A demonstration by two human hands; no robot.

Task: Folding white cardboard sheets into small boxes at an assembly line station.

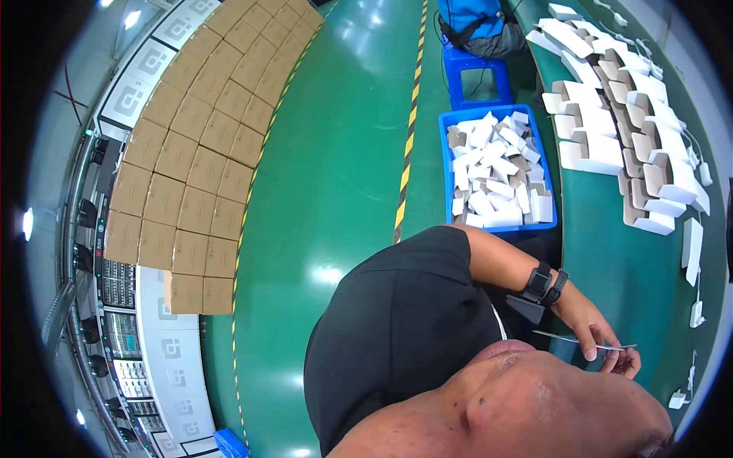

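Floor: green, glossy, with a yellow-black striped line (408, 145) running from the far edge toward the person.
Bench: green worktop (611, 252) curving along the right side of the view.
Cartons: brown cartons (206, 145) stacked in tight rows on the floor at left, beside white panels (172, 359).
Rack: dark shelving (114, 305) at the far left edge, contents too small to tell.
Crate: blue crate (450, 164) on the floor against the bench's left edge, filled with a loose heap of small white boxes (496, 172), some showing brown insides.
Stool: blue stool (477, 76) beyond the crate, a person in blue (473, 23) seated there, only partly in view.
Bench load: folded white-and-brown boxes (611, 122) in rows along the bench's far end; white chargers with cords (695, 244) near its right edge.
Left hand: not seen in the picture.
Right hand: right hand (603, 336) over the near part of the bench, a black wristband (544, 284) on the wrist; fingers pinch a thin flat card (569, 340), held roughly level above the worktop.
Card position: in the right hand, near the bench's near edge, well apart from the crate.
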